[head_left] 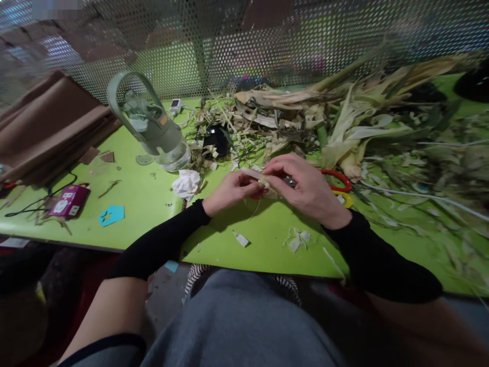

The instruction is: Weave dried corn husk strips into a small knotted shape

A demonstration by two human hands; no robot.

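Observation:
Over the green table, my left hand (pixel 233 191) pinches one end of a pale corn husk strip (pixel 252 174) between thumb and fingers. My right hand (pixel 305 186) has its thumb and index finger closed on the other end of the strip. Behind the right hand lie scissors with a red handle loop (pixel 339 178) and a yellow one; a metal part shows between its fingers. Whether that hand also touches the scissors I cannot tell. Small husk scraps (pixel 296 239) lie in front of my hands.
Dry corn husks (pixel 355 130) are heaped at the back and right, crossed by a white cord (pixel 431 199). Leftward stand a green bottle (pixel 160 135), a crumpled tissue (pixel 186 184), a purple box (pixel 69 201) and a blue star-cut tag (pixel 112 215). A perforated panel (pixel 168 46) borders the table behind.

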